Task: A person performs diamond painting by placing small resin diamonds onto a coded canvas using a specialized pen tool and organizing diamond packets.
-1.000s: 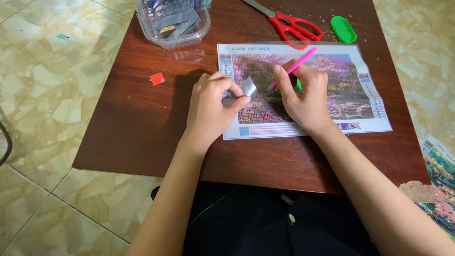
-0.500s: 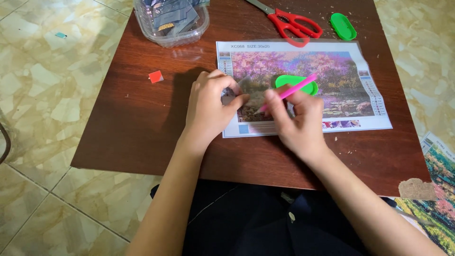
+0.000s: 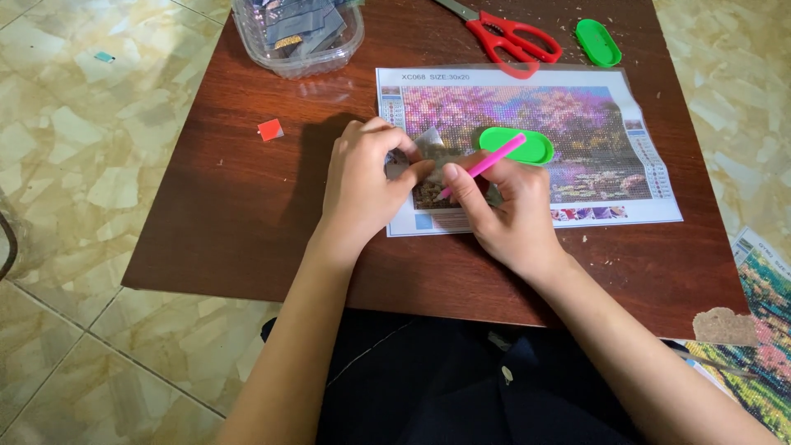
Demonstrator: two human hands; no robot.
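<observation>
A diamond-painting canvas with a pink and purple tree picture lies on the brown table. My left hand pinches back a corner of the clear cover film at the canvas's lower left. My right hand holds a pink pen with its tip down on the uncovered patch beside the left fingers. An oval green tray rests on the canvas just behind the pen.
Red scissors and a second green tray lie at the table's far edge. A clear plastic tub of small bags stands at the far left. A red square lies on the left. Another canvas lies on the tiled floor at right.
My right hand came down and to the left from over the canvas, uncovering the green tray. The pen tip now rests close to my left fingers. The left hand stayed in place.
</observation>
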